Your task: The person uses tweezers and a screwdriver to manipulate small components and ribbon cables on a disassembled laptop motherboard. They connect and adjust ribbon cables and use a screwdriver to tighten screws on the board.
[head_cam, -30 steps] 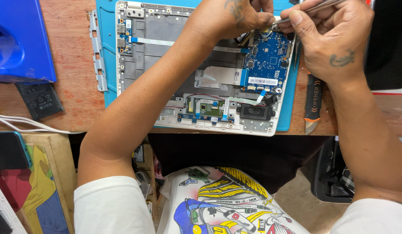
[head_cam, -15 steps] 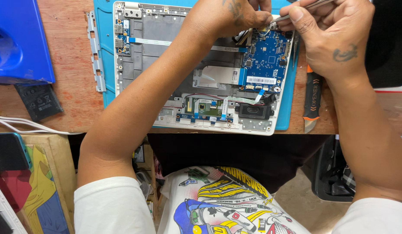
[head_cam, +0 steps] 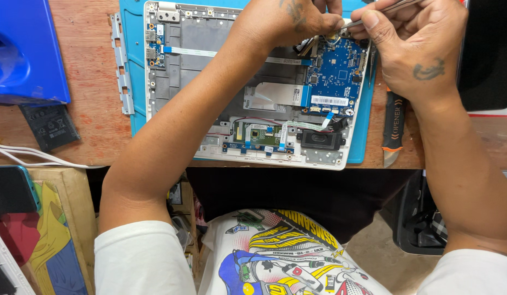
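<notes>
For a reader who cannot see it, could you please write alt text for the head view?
Seen from above, two bare hands work at the top edge of an opened laptop base on a teal mat: the right hand holds a thin metal tool near the blue circuit board, the left hand beside it. A blue tray lies left.

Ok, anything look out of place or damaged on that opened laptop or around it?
Nothing looks damaged. A metal hinge bracket lies loose beside the opened laptop base, and a small black battery sits loose on the wooden table.
</notes>
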